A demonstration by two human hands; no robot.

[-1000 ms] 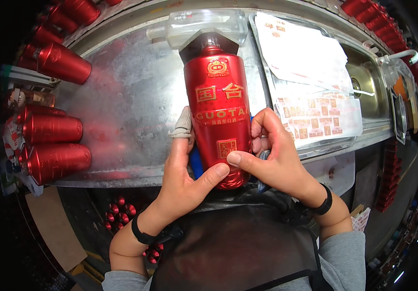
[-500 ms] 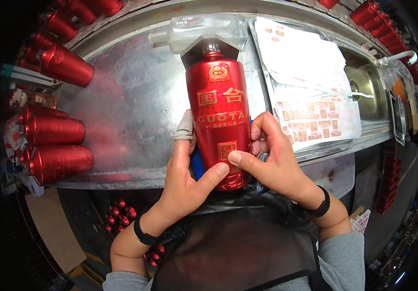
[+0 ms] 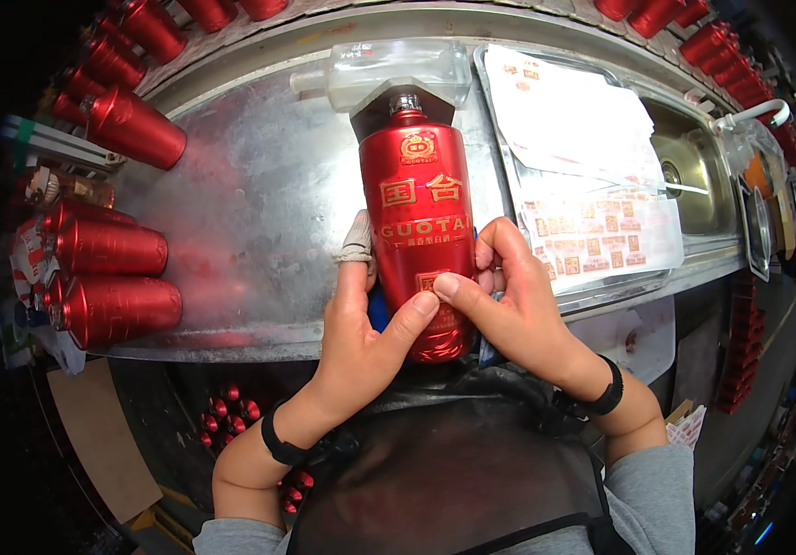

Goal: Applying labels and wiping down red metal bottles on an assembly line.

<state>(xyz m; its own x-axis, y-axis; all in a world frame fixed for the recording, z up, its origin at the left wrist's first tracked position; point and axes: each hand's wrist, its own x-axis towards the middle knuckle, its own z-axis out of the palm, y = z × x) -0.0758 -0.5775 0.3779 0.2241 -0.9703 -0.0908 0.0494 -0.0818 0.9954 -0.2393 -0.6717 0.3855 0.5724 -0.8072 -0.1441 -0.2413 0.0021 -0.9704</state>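
Observation:
A red liquor bottle (image 3: 421, 208) with gold raised lettering lies on its back before me, its clear neck pointing away and set in a dark angular rest. My left hand (image 3: 361, 324) grips its left side, thumb laid on the lower front. One left finger wears a whitish cloth cover (image 3: 356, 240). On the right side, my right hand (image 3: 523, 310) is closed around the bottle, its thumb pressed at a small square gold label (image 3: 429, 281) near the base. Both thumbs almost meet over that label, partly covering it. Something blue shows beneath the bottle.
Past the neck lies a clear glass bottle (image 3: 403, 69). A metal tray (image 3: 500, 139) at right carries white sheets with gold square labels (image 3: 583, 236), beside a sink (image 3: 708, 199). Several red bottles (image 3: 116, 245) lie along the left of the metal table (image 3: 250, 185).
My right thumb has shifted slightly up and left over the square label, and the left thumb has moved up beside it. The view has tilted a little; both hands still hold the bottle.

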